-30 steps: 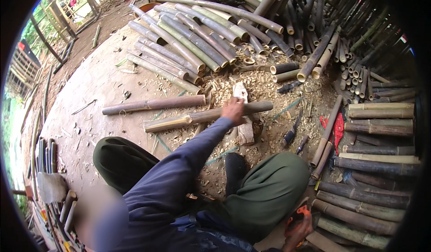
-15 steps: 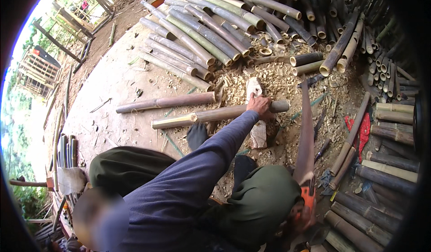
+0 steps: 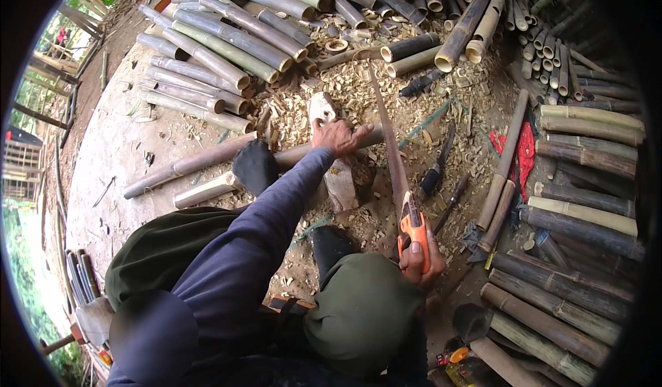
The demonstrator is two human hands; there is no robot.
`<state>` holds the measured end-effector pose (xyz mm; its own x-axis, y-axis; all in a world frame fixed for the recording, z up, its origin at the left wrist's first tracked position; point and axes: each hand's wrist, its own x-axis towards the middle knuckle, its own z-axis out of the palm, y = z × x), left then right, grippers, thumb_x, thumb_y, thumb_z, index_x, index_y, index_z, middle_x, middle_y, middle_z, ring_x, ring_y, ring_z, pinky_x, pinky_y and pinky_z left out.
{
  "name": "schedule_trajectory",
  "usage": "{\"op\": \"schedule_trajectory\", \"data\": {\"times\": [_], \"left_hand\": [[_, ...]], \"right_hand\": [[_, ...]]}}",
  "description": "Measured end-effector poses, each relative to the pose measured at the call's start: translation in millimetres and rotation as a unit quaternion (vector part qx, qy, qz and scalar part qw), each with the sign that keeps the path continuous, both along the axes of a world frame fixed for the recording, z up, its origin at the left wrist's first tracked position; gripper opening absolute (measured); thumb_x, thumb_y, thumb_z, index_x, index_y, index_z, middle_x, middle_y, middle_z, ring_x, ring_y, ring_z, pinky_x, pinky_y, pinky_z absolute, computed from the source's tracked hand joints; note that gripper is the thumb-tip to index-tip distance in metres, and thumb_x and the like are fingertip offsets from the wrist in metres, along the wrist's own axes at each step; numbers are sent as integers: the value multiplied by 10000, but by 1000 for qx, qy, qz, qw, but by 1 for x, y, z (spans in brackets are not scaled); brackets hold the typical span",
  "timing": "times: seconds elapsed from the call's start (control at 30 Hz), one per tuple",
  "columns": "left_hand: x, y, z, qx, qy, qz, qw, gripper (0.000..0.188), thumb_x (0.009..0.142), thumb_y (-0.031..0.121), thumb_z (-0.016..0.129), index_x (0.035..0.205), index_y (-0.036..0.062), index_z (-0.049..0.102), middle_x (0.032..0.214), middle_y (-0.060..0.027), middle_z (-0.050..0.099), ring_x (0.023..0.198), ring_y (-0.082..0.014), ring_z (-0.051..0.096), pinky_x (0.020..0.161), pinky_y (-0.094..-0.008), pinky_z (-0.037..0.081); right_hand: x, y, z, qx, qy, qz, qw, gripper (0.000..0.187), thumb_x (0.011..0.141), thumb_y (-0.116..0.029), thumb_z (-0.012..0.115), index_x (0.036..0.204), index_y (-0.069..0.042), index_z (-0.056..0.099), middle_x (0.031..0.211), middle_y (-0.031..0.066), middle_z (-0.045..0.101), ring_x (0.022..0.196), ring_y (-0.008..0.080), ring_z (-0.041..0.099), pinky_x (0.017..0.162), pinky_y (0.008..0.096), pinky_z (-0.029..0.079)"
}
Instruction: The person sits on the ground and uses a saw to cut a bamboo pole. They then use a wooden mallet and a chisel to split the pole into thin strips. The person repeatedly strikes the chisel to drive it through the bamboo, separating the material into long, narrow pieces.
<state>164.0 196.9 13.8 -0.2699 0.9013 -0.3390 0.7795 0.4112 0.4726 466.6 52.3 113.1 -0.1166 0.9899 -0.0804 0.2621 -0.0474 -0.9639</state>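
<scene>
My left hand [image 3: 335, 137] grips a bamboo pole [image 3: 289, 156] near its right end, thumb pointing right. The pole lies across a pale wooden block [image 3: 339, 184], which shows on both sides of it. My dark-covered left foot [image 3: 255, 166] is over the pole's middle and hides part of it. My right hand [image 3: 422, 257] is closed around the orange handle [image 3: 414, 227] of a handsaw. Its long brownish blade [image 3: 390, 139] points away from me, just right of the pole's end; whether it touches the pole I cannot tell.
Cut bamboo poles [image 3: 234, 35] lie in rows at the far side, with more bamboo lengths [image 3: 586, 208] stacked on the right. Wood chips [image 3: 365, 84] cover the ground. A dark-handled knife [image 3: 434, 173] and a red cloth [image 3: 525, 154] lie right of the saw.
The saw has swung left toward the pole's right end, and my right hand on its handle has come clearly into view. My left foot has moved onto the pole. The view has shifted right.
</scene>
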Motion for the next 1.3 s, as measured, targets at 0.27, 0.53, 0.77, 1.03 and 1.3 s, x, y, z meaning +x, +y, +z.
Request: {"op": "schedule_trajectory", "data": {"times": [0.27, 0.53, 0.77, 1.03, 1.3], "left_hand": [[3, 3, -9, 7, 28, 21, 999, 852, 891, 856, 381, 984, 113, 787, 1001, -151, 761, 1047, -312, 708, 1113, -672, 231], [10, 2, -16, 70, 71, 30, 995, 756, 903, 804, 432, 921, 135, 784, 933, -137, 765, 951, -304, 726, 1076, -648, 267], [-6, -14, -40, 146, 82, -40, 985, 856, 691, 853, 656, 1114, 109, 691, 1065, -132, 719, 1164, -319, 636, 1111, -714, 265], [-8, -9, -5, -9, 61, -26, 998, 608, 633, 532, 855, 1095, 164, 711, 1020, -78, 730, 1113, -253, 662, 1112, -583, 305], [9, -2, -10, 27, 60, -20, 998, 471, 659, 402, 836, 1044, 149, 738, 1013, -87, 738, 1083, -256, 678, 1139, -616, 263]], "right_hand": [[16, -2, 24, 42, -61, 54, 996, 577, 960, -300, 536, 1336, 135, 583, 1150, 237, 724, 1002, 282, 726, 865, 370, 570], [-73, 94, 2, 120, -48, 95, 987, 417, 988, -155, 597, 1324, 91, 581, 893, 212, 694, 705, 309, 652, 695, 391, 527], [-7, 11, -1, 113, -10, 104, 988, 492, 1022, -245, 517, 1397, 70, 562, 1178, 182, 700, 936, 191, 687, 836, 311, 541], [-42, 37, 16, 82, -51, 121, 988, 418, 1012, -182, 586, 1349, 67, 586, 1037, 237, 717, 807, 249, 709, 724, 394, 556], [-81, 91, 17, 120, -121, 114, 979, 395, 999, -220, 598, 1271, 65, 619, 963, 241, 702, 817, 313, 702, 729, 390, 534]]}}
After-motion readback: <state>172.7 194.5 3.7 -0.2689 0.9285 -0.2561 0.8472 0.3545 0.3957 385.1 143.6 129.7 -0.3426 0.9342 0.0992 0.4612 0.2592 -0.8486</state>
